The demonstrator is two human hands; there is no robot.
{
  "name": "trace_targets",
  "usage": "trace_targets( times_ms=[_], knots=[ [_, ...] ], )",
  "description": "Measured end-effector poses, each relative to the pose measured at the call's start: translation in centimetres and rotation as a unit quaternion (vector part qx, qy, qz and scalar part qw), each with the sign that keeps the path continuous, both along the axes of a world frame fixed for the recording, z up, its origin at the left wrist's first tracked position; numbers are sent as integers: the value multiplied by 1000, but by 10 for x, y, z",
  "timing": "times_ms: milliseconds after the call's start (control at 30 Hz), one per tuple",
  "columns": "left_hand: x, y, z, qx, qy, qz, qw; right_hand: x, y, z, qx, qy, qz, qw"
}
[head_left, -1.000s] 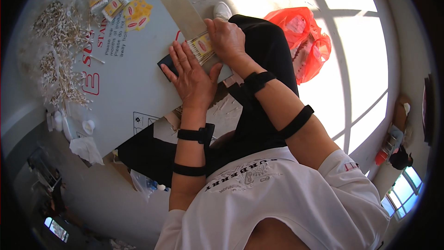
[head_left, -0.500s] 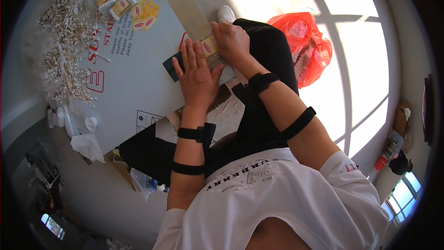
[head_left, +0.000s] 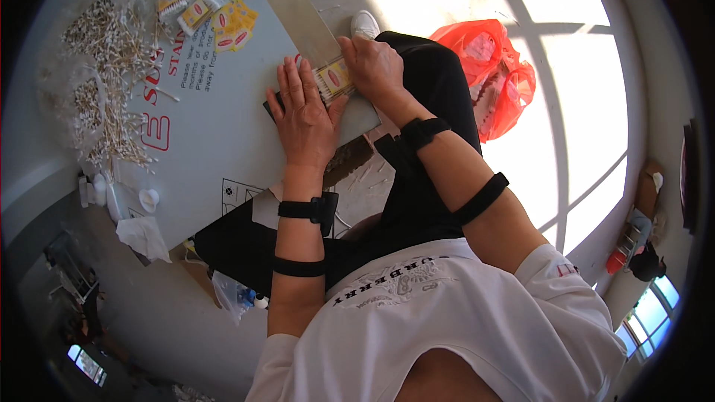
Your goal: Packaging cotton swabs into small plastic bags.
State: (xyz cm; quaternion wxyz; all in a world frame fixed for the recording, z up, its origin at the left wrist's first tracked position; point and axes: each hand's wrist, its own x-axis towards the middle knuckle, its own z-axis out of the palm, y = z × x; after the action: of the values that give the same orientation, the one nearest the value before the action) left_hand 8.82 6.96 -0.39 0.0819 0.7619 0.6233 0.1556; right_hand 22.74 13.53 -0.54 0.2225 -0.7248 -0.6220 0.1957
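Note:
A small clear pack of cotton swabs with a yellow label (head_left: 333, 79) lies at the near right part of the grey-white table (head_left: 223, 130). My right hand (head_left: 375, 71) is closed round the pack's right end, its fingers curled and partly hidden. My left hand (head_left: 304, 119) lies flat at the pack's left end, palm down, fingers stretched. Beneath its fingers is a dark flat block (head_left: 269, 108), mostly covered, with only an edge showing.
Loose cotton swabs (head_left: 112, 67) spill from clear bags at the table's left. Finished-looking swab packs (head_left: 195, 15) and yellow cards (head_left: 234, 26) lie at the far side. A red plastic bag (head_left: 491, 67) stands on the floor to the right. A white tissue (head_left: 143, 238) hangs over the near left edge.
My left hand has slid left over the dark block, covering more of it. More of the swab pack shows between my hands. My right hand has hardly moved.

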Motion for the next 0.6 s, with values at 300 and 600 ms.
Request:
trace_targets(
  times_ms=[300,600],
  knots=[
    [2,-4,2,-22,17,47,999,2,2,-7,-29,-13,-1,1000],
    [-140,18,4,162,-83,239,954,10,0,24,167,24,78,983]
  ],
)
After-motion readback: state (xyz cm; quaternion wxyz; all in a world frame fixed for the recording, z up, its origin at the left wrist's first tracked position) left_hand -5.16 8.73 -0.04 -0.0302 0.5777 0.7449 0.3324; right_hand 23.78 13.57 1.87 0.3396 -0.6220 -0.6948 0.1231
